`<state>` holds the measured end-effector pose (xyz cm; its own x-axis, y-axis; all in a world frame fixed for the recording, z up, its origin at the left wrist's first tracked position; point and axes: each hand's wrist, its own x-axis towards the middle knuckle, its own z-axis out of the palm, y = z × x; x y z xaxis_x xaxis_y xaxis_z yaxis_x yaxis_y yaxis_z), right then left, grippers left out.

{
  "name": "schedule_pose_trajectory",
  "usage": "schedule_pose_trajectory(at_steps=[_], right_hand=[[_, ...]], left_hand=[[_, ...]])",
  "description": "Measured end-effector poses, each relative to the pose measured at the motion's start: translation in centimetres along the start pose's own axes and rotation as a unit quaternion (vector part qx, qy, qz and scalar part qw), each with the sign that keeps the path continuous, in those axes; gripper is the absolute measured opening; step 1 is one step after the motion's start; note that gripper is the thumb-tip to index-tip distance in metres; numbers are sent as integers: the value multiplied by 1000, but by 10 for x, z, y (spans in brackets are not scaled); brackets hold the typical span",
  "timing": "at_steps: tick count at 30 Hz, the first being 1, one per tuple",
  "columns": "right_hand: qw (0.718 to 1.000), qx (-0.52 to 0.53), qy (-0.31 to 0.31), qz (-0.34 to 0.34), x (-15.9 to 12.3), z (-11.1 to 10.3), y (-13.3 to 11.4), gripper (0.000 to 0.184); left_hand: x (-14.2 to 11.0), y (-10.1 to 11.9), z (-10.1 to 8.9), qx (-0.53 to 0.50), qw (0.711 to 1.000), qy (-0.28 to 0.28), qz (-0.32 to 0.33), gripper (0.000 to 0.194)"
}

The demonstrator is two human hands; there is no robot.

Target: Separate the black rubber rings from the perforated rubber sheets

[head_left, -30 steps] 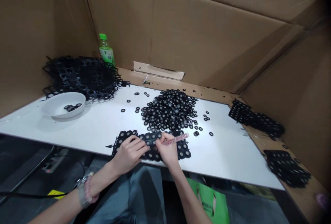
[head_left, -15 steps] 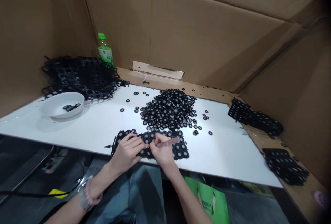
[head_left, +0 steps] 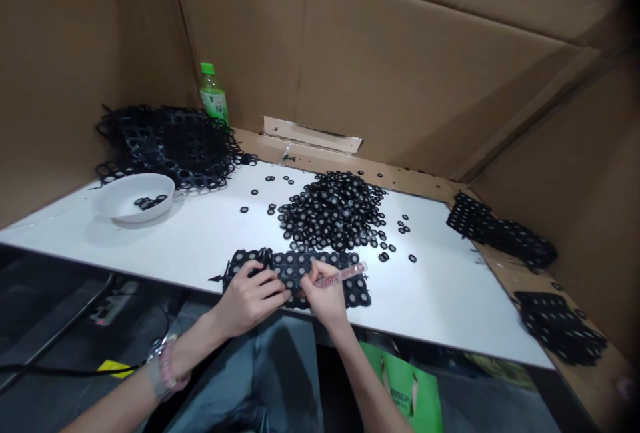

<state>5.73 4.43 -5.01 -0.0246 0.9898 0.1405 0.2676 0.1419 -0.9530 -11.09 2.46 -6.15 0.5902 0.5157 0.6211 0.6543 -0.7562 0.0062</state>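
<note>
Cannot see the lower tip of the pen-like stick point(head_left: 345, 275), hidden by the right fingers point(head_left: 309, 282), nor judge contact with the black sheet point(head_left: 291, 259), partly covered by the left fingers point(head_left: 267, 286). Cannot read the bottle's point(head_left: 215, 103) tiny label, nor identify a blurred thing point(head_left: 625, 387) at lower right.

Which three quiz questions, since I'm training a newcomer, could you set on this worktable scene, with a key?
1. Which hand holds the slim, clear-and-red stick?
2. True or false: the white, round bowl contains small black round pieces.
3. What lies beneath the left hand? (a) green carrier bag (b) black sheet of round, pale-centred pieces (c) brown cardboard panel

Key: 1. right hand; 2. true; 3. b.
</note>
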Motion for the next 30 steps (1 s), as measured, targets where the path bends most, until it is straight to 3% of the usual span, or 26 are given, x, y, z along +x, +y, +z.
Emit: schedule_pose_trajectory(at_steps=[10,17,23,25,28,30], right_hand=[[1000,-16,0,-4,0,0,3,24],[998,-46,-18,-34,-2,2,3,28],[995,-85,-15,-51,-8,3,3,29],[996,-75,-16,-48,-8,4,4,29],[999,-31,-24,-33,-2,-1,3,30],[1000,1,-6,-16,2,-12,1,31]], left_hand=[[-4,-1,3,2,1000,7,8,15],[1,4,1,12,998,56,-23,18],[5,5,-1,-54,994,63,-65,15],[8,7,-6,-72,993,37,-85,15],[16,6,-21,-119,982,-92,-114,6],[23,2,-32,-157,965,-169,-126,17]])
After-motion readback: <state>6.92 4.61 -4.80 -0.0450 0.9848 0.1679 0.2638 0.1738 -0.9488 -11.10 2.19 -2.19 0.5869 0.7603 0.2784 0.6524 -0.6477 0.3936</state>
